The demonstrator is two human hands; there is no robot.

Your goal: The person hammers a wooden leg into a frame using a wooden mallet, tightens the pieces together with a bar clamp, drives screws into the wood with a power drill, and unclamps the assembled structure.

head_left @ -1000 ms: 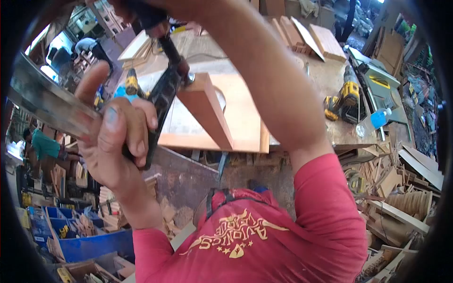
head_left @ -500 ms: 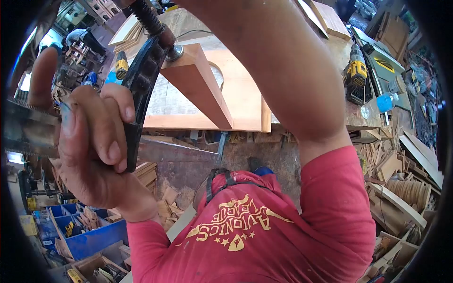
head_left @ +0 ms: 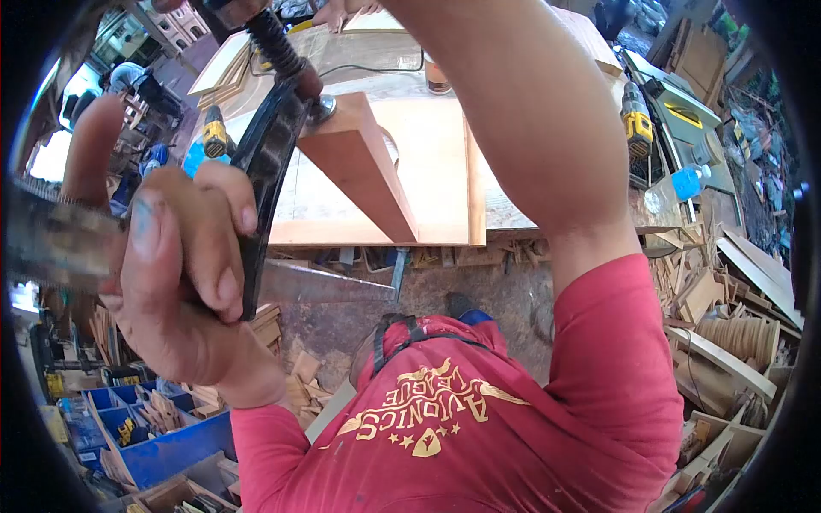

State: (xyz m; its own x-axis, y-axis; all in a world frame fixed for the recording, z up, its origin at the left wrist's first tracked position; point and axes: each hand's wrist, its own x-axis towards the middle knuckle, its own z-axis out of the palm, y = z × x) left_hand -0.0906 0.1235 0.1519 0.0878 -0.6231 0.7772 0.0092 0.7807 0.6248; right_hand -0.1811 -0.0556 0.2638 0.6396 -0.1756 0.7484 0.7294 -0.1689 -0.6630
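- Our table (head_left: 363, 49) carries the work; things near its edges could be knocked off if our elbow swung wide.
- The panel (head_left: 438, 162) lies on it, a round opening partly hidden behind the block; we judge that a hard sideways push could shift it.
- The block (head_left: 357, 167) rises from near the panel's front edge towards us; uneven pressure up here could tip it or mark its end.
- The clamp (head_left: 270, 162) slants just left of the block's raised end, its toothed bar leaving our view at the left.
- 2 drills sit on the table: 1 (head_left: 214, 132) at left, the other (head_left: 635, 128) at right.
- Our left hand (head_left: 184, 261) is wrapped around the clamp; a loosened grip could let it drop.
- Our right hand is beyond the top edge, so we cannot tell its state.
- The bottle (head_left: 674, 193) leans near the right drill.
- The foot (head_left: 323, 109) meets the block near a corner, so poor centring could make it skid off.
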